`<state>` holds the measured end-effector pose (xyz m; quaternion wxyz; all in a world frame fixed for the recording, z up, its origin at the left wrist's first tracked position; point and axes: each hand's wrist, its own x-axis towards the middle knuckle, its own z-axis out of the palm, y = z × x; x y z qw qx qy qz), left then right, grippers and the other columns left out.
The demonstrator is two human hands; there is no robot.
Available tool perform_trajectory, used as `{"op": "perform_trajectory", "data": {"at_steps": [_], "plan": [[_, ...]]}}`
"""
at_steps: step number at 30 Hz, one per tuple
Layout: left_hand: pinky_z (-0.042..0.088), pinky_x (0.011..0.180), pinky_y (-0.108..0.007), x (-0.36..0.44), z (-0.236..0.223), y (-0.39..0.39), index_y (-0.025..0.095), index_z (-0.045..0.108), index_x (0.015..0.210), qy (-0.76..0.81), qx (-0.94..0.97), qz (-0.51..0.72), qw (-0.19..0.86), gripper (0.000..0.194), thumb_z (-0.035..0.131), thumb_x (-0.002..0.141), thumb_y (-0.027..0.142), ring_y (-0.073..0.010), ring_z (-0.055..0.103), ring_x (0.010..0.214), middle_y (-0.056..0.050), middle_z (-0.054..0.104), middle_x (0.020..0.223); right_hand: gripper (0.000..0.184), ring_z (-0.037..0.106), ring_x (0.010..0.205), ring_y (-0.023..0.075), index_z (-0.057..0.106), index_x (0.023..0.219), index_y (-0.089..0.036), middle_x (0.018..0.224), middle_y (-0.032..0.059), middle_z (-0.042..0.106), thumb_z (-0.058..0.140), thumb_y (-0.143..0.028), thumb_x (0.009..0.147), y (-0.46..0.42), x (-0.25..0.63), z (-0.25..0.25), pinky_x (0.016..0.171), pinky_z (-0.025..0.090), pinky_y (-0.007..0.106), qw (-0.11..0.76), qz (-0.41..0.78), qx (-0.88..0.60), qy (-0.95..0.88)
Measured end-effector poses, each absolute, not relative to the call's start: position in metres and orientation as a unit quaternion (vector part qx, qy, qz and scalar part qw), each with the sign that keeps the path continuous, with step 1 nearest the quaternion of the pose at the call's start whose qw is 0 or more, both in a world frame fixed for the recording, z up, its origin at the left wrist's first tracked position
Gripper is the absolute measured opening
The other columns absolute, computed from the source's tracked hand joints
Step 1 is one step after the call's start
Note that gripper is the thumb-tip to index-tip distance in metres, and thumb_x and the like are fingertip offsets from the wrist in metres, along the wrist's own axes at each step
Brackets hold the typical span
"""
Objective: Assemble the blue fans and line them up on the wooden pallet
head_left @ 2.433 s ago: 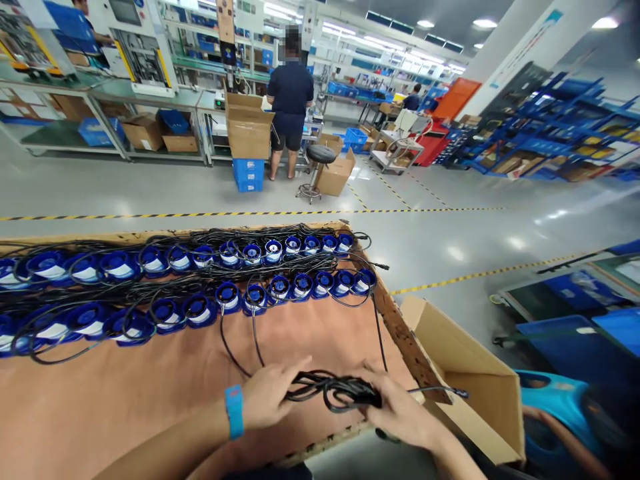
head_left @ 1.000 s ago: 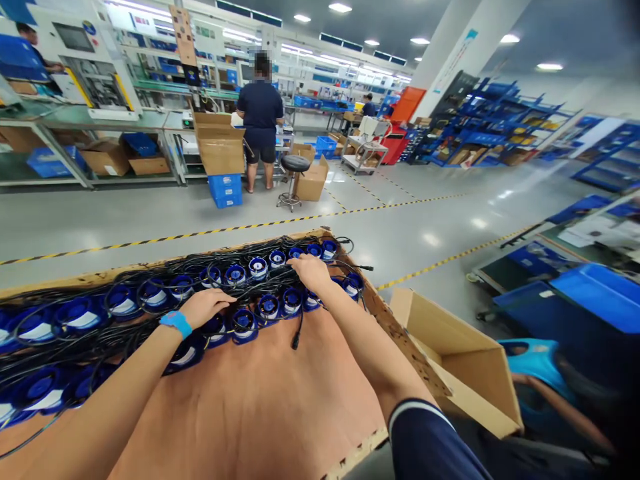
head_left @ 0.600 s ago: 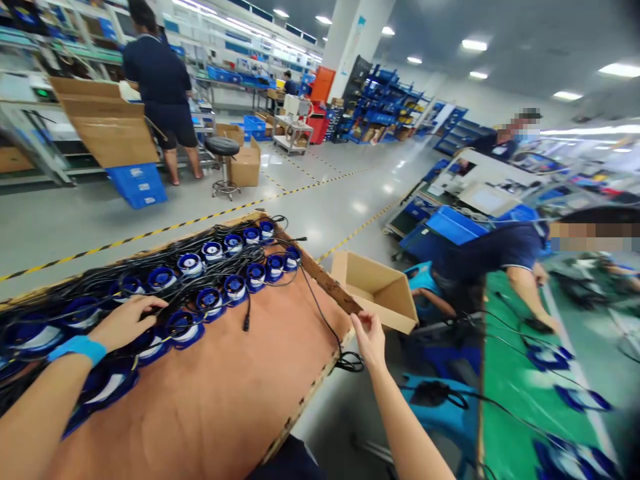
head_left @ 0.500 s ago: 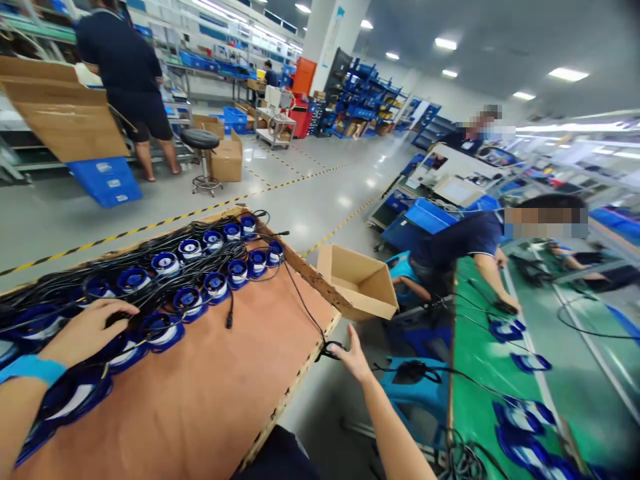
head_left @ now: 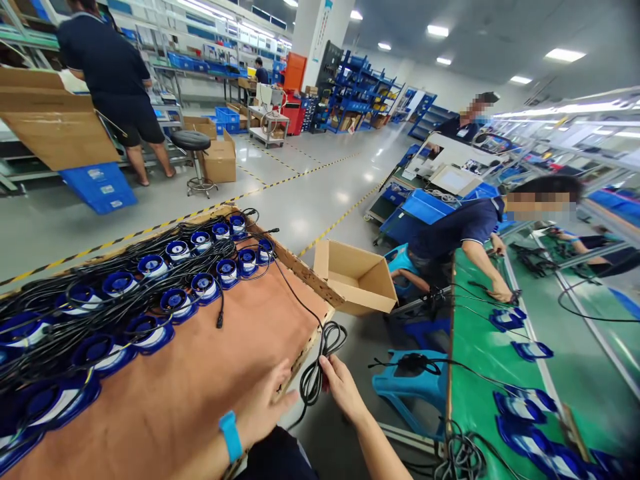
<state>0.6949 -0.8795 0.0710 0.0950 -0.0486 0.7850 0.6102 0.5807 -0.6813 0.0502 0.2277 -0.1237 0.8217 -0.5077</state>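
Note:
My right hand grips a looped bundle of black cable just off the front right corner of the board-lined tray. From the bundle a single strand runs up over the tray's rim toward the far row of parts. My left hand, with a blue wristband, hovers over the tray's near edge, its fingers spread and holding nothing. Rows of round blue housings with white labels sit in the tray, black cables heaped among them. One cable end with a connector lies on the brown surface.
Beyond the tray's right side stands an open cardboard box. A blue stool carries another coiled cable. At right, a co-worker leans over a green bench with blue parts and cables. A black round stool stands farther back.
My left hand has left the blue housings and moved right, toward the tray's near edge. My right hand has drawn lower, with the cable bundle now hanging in fuller view.

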Motion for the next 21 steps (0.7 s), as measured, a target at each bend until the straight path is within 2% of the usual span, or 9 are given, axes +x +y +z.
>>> {"op": "perform_trajectory", "data": {"at_steps": [2,4,6,8,10,13,16,19,21], "plan": [[0.053,0.100,-0.046,0.696,0.079,-0.862,0.036,0.032,0.152,0.742,-0.020,0.662,0.109,0.083,0.052,0.082,0.074,-0.0288,0.063,0.118,-0.012,0.057,0.141,0.050,0.055,0.052,0.0175,0.050,0.079,-0.025,0.060,-0.0014,0.056,0.038,-0.071,0.095,-0.692,0.595,0.087,0.054,0.049,0.031,0.242,-0.531,-0.164,0.795],[0.057,0.071,-0.038,0.698,0.101,-0.862,0.038,0.032,0.151,0.680,-0.050,0.723,0.116,0.075,0.048,0.086,0.072,-0.0200,0.068,0.080,-0.010,0.063,0.126,0.045,0.064,0.069,0.0201,0.058,0.091,-0.023,0.078,0.0042,0.066,0.037,-0.063,0.100,-0.706,0.596,0.120,0.067,0.054,0.034,0.182,-0.532,-0.228,0.795],[0.038,0.045,-0.025,0.696,0.133,-0.882,0.034,0.037,0.148,0.605,-0.088,0.780,0.130,0.068,0.047,0.089,0.067,-0.0078,0.049,0.049,-0.006,0.067,0.106,0.044,0.065,0.105,0.0275,0.057,0.118,-0.023,0.115,0.0125,0.066,0.047,-0.060,0.097,-0.723,0.580,0.143,0.094,0.052,0.045,0.057,-0.504,-0.306,0.806],[0.019,0.040,-0.022,0.691,0.166,-0.916,0.028,0.043,0.145,0.553,-0.089,0.811,0.167,0.065,0.051,0.089,0.060,-0.0025,0.032,0.041,-0.005,0.068,0.094,0.079,0.042,0.139,0.0365,0.035,0.146,-0.023,0.150,0.0192,0.042,0.066,-0.062,0.085,-0.745,0.551,0.160,0.113,0.036,0.057,-0.063,-0.463,-0.387,0.795],[0.012,0.039,-0.021,0.684,0.197,-0.955,0.023,0.046,0.142,0.533,-0.090,0.812,0.220,0.061,0.051,0.090,0.054,-0.0015,0.024,0.037,-0.005,0.070,0.087,0.108,0.018,0.151,0.0404,0.016,0.155,-0.025,0.163,0.0195,0.018,0.078,-0.062,0.075,-0.774,0.518,0.173,0.119,0.023,0.063,-0.106,-0.425,-0.476,0.762],[0.009,0.038,-0.022,0.674,0.235,-1.004,0.018,0.052,0.136,0.544,-0.096,0.794,0.255,0.056,0.046,0.091,0.051,-0.0029,0.021,0.034,-0.006,0.072,0.077,0.096,0.017,0.152,0.0376,0.024,0.154,-0.028,0.163,0.0158,0.020,0.076,-0.057,0.079,-0.820,0.477,0.193,0.120,0.024,0.060,-0.060,-0.399,-0.573,0.714],[0.008,0.037,-0.023,0.665,0.264,-1.042,0.015,0.061,0.126,0.603,-0.096,0.752,0.250,0.055,0.041,0.092,0.053,-0.0039,0.020,0.034,-0.008,0.072,0.073,0.053,0.053,0.130,0.0269,0.044,0.139,-0.025,0.139,0.0123,0.054,0.060,-0.049,0.095,-0.856,0.438,0.215,0.109,0.044,0.048,0.100,-0.390,-0.623,0.671],[0.016,0.039,-0.022,0.648,0.278,-1.085,0.019,0.060,0.132,0.729,-0.139,0.652,0.158,0.057,0.043,0.092,0.057,-0.0048,0.026,0.039,-0.004,0.071,0.079,0.038,0.065,0.103,0.0182,0.050,0.132,-0.023,0.115,0.0051,0.066,0.051,-0.046,0.101,-0.888,0.386,0.237,0.093,0.052,0.036,0.246,-0.346,-0.642,0.638],[0.029,0.044,-0.021,0.630,0.273,-1.118,0.026,0.054,0.139,0.829,-0.175,0.527,0.058,0.058,0.048,0.091,0.057,-0.0072,0.039,0.046,-0.001,0.070,0.086,0.035,0.063,0.104,0.0180,0.057,0.128,-0.023,0.114,0.0038,0.066,0.057,-0.043,0.098,-0.916,0.345,0.247,0.095,0.050,0.034,0.231,-0.297,-0.648,0.662]]}}
